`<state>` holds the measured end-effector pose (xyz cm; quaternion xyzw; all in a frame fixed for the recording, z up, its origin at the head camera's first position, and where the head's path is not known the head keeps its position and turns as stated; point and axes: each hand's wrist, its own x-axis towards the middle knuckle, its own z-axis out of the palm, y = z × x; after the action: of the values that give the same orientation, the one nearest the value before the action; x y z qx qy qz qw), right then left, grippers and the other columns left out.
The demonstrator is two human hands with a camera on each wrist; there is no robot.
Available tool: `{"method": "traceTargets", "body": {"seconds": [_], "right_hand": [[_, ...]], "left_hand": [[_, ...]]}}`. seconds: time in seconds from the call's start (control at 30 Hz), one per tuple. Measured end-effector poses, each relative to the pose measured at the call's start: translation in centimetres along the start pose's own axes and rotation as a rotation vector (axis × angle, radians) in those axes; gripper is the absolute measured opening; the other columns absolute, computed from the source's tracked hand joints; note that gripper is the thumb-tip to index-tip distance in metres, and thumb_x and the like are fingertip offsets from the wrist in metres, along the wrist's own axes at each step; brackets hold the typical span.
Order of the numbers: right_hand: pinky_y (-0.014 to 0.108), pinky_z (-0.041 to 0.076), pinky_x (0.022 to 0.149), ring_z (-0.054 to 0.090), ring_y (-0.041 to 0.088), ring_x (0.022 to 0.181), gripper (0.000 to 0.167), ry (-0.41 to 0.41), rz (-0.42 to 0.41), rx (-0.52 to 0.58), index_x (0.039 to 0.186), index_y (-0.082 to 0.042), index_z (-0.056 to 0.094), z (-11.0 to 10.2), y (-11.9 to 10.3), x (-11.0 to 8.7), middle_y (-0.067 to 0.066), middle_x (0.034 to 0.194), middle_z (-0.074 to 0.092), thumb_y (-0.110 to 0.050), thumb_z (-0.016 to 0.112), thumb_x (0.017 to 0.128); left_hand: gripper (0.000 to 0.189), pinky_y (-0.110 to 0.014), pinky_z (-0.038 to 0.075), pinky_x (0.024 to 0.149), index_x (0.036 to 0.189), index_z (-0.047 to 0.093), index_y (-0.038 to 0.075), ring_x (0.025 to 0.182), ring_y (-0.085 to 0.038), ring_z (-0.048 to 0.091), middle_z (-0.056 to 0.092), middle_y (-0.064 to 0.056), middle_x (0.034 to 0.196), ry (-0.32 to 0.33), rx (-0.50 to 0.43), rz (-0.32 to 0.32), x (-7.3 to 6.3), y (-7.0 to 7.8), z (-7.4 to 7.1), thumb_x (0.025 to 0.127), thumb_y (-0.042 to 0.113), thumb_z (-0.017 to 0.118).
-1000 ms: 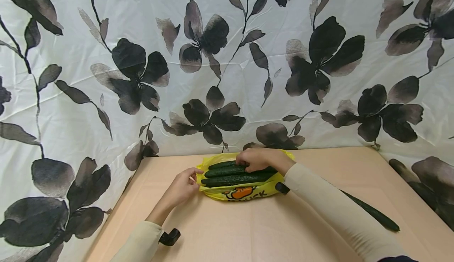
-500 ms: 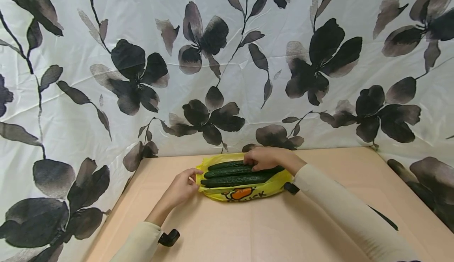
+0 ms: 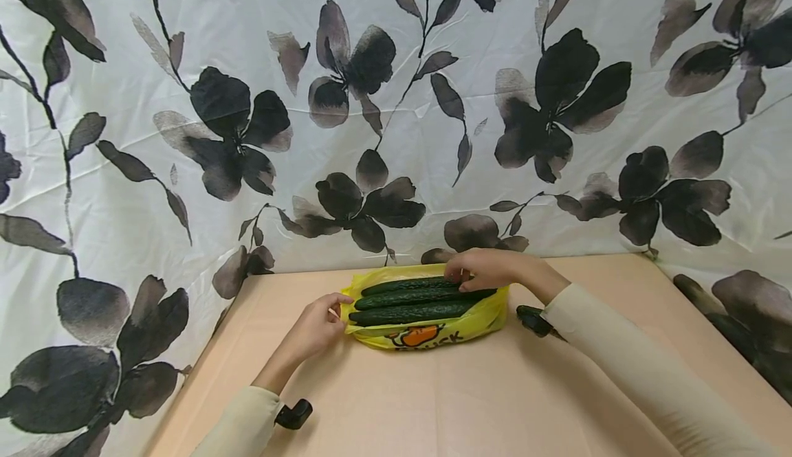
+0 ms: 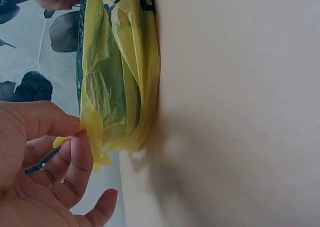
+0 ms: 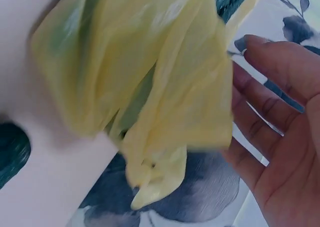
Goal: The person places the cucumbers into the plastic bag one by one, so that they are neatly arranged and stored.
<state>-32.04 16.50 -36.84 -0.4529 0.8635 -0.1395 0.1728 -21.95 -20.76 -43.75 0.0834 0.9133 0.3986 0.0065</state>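
Observation:
Three long dark green cucumbers [image 3: 408, 313] lie side by side in the mouth of a yellow plastic bag [image 3: 491, 319]. In the left wrist view my left hand [image 4: 55, 162] pinches the bag's edge between thumb and finger. My right hand [image 3: 485, 269] is over the right ends of the cucumbers in the head view. Seen from the right wrist, that hand [image 5: 280, 122] has thumb and fingers apart beside the bag's hanging folds, with nothing between them.
Another cucumber [image 5: 12, 152] lies on the table [image 3: 433, 402] to the right of the bag, mostly hidden under my right sleeve [image 3: 625, 354] in the head view. A white cloth [image 3: 421, 154] with dark flowers hangs behind the table.
My right hand has slid rightward along the cucumbers toward the bag's right end and lifted slightly. More of the cucumbers shows now. The left hand stays at the bag's left edge.

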Motion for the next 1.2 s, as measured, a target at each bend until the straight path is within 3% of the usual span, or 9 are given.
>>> {"method": "traceTargets", "body": {"seconds": [0.27, 0.5, 0.9, 1.2], "right_hand": [[0.039, 0.054, 0.094, 0.065, 0.017, 0.109, 0.036, 0.052, 0.007, 0.134, 0.135, -0.008, 0.061, -0.1, 1.6, -2.7, 0.008, 0.122, 0.068, -0.016, 0.065, 0.100], [0.041, 0.055, 0.093, 0.065, 0.018, 0.109, 0.037, 0.089, 0.034, 0.224, 0.135, -0.012, 0.060, -0.1, 2.1, -5.1, 0.010, 0.120, 0.067, -0.019, 0.065, 0.100], [0.038, 0.054, 0.093, 0.065, 0.022, 0.109, 0.034, 0.112, 0.065, 0.243, 0.134, -0.012, 0.061, 0.8, 3.4, -9.5, 0.005, 0.122, 0.066, -0.018, 0.064, 0.100], [0.035, 0.055, 0.091, 0.065, 0.016, 0.104, 0.034, 0.131, 0.107, 0.269, 0.131, -0.011, 0.061, 2.1, 4.7, -12.2, 0.006, 0.115, 0.065, -0.020, 0.066, 0.099]], "left_hand": [[0.043, -0.027, 0.050, 0.070, 0.123, 0.067, 0.004, 0.081, -0.015, 0.060, 0.055, -0.008, 0.097, 0.001, 0.002, 0.008, 0.1, 0.0, 0.0, 0.083, -0.011, 0.066], [0.044, -0.027, 0.050, 0.069, 0.124, 0.067, 0.004, 0.080, -0.015, 0.059, 0.055, -0.008, 0.096, 0.000, 0.006, 0.001, 0.1, -0.1, -0.1, 0.083, -0.011, 0.066], [0.044, -0.026, 0.049, 0.068, 0.124, 0.067, 0.004, 0.079, -0.015, 0.059, 0.056, -0.007, 0.095, -0.001, -0.001, 0.001, 0.1, -0.1, -0.1, 0.083, -0.011, 0.066], [0.043, -0.026, 0.050, 0.069, 0.124, 0.067, 0.004, 0.079, -0.015, 0.059, 0.056, -0.008, 0.096, -0.003, 0.001, 0.010, 0.2, 0.1, -0.2, 0.083, -0.011, 0.065]]}}
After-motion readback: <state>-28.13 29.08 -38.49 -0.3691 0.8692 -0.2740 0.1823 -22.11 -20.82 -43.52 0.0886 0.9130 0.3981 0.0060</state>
